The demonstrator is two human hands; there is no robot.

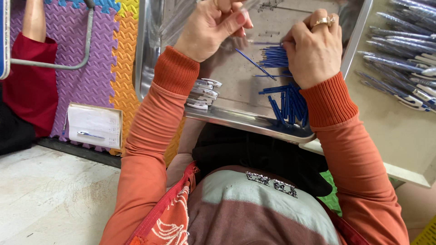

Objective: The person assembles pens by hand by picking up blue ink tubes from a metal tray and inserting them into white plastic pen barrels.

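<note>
Fingers rest on blue refills in tray.

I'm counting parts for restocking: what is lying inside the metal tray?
The metal tray holds blue refills in loose piles and white clips near its front edge. The left hand and right hand cover whatever lies beneath them.

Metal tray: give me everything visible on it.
The metal tray is a shiny, steel-looking rectangle with a raised rolled rim, lying flat across the person's lap, its right side against a pale table edge. On it lie loose blue pen refills and a stack of white clips. The right hand rests on the refills; the left hand is raised above it, pinching a small part.
</note>
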